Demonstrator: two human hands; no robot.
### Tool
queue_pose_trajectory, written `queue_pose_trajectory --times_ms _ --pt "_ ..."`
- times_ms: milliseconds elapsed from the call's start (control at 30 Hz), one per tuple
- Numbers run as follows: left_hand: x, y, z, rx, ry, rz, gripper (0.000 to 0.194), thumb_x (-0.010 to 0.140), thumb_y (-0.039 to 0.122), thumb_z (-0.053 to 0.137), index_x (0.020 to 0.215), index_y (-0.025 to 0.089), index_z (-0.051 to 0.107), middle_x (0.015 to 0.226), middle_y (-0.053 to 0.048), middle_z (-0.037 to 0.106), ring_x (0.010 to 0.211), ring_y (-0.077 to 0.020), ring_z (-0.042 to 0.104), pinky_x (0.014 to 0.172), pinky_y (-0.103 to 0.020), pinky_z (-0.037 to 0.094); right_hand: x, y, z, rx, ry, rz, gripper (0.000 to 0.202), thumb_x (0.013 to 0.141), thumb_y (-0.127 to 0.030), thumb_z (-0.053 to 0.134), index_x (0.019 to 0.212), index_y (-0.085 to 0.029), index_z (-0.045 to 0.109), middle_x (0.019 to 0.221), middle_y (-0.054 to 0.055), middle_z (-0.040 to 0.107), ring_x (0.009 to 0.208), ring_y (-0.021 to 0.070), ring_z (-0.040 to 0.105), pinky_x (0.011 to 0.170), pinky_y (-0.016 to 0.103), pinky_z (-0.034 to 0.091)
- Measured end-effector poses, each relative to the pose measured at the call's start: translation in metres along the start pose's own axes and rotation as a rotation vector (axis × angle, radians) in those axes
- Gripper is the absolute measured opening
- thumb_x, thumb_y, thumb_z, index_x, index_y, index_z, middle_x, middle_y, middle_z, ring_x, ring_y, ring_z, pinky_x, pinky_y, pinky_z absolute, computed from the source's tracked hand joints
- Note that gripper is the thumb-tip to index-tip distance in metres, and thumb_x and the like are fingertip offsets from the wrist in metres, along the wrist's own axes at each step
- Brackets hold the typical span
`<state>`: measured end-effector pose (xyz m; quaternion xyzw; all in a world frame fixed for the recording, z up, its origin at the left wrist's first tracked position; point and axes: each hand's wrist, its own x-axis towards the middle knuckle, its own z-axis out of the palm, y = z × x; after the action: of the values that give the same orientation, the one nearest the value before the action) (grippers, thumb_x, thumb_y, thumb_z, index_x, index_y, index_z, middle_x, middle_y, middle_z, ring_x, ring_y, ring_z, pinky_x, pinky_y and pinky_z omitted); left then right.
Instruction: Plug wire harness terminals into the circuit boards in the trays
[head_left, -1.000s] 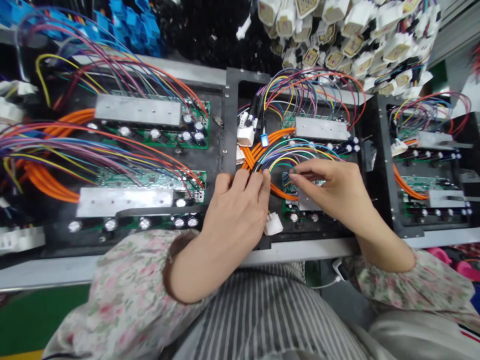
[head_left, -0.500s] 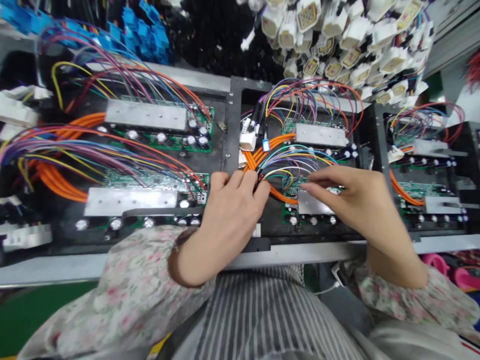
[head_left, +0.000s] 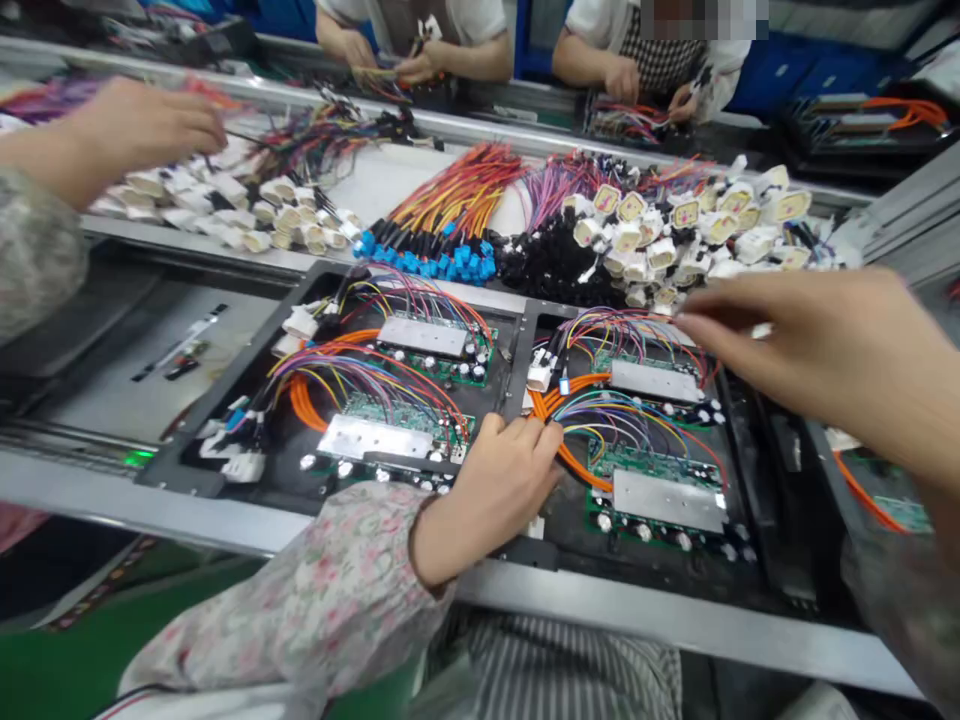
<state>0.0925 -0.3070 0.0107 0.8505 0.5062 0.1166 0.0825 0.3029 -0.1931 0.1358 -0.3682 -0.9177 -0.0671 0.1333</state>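
Left hand (head_left: 510, 468) curled closed on a multicoloured thin-wire bundle (head_left: 616, 408) in a black rectangular tray (head_left: 529, 345); right hand (head_left: 810, 350) raised over the tray's right side, thumb and forefinger close together, blurred, can't tell if holding anything.
Workbench with grey metal front rail (head_left: 667, 612), green floor (head_left: 52, 650), co-workers' hands across the bench and at far left; bundle lies under left fingers, well apart from right hand, arching onto green circuit board (head_left: 660, 463) with flat silver metal plate (head_left: 667, 500); smooth orange cables (head_left: 579, 470) alongside; glossy blue plastic connectors (head_left: 442, 264), boxy white connectors (head_left: 637, 240) piled behind.
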Motion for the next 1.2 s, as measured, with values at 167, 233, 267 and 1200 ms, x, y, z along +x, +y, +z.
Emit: queue_pose_trajectory --times_ms 167,233,267,1200 --pt "-0.011 -0.024 -0.005 -0.100 0.054 0.014 0.014 0.093 0.026 0.053 0.102 0.016 0.049 0.087 -0.004 0.068 0.079 -0.0234 0.064 0.069 -0.036 0.034 0.156 0.004 0.076 -0.012 -0.030 0.051 0.020 0.085 -0.017 0.052 0.082 -0.012 0.071 0.078 0.008 0.070 0.081 0.0205 0.066 0.076 0.035 0.044" --pt "-0.014 -0.033 -0.007 -0.136 0.081 -0.002 0.012 0.093 0.026 0.052 0.101 0.016 0.049 0.084 -0.004 0.069 0.074 -0.0225 0.064 0.068 -0.036 0.034 0.203 0.007 0.110 -0.009 -0.081 0.057 0.014 0.080 -0.009 0.057 0.079 -0.011 0.071 0.079 0.009 0.071 0.086 0.0232 0.067 0.080 0.037 0.046" --pt "-0.015 -0.036 -0.008 -0.152 0.086 -0.016 0.012 0.093 0.026 0.052 0.100 0.017 0.049 0.082 -0.003 0.069 0.072 -0.0221 0.064 0.068 -0.036 0.035 0.220 0.008 0.125 -0.006 -0.149 0.071 0.014 0.076 -0.004 0.058 0.075 -0.011 0.071 0.077 0.009 0.071 0.084 0.0227 0.067 0.080 0.037 0.048" --pt "-0.019 -0.032 -0.034 -1.078 0.293 -0.016 0.039 0.096 0.045 0.042 0.128 0.022 0.043 0.119 -0.011 0.064 0.104 -0.0192 0.064 0.089 -0.037 0.054 0.038 -0.086 -0.009 0.646 -0.407 -0.177 0.048 0.089 -0.018 0.045 0.134 -0.033 0.054 0.085 -0.004 0.073 0.061 0.0105 0.065 0.060 0.023 0.051"
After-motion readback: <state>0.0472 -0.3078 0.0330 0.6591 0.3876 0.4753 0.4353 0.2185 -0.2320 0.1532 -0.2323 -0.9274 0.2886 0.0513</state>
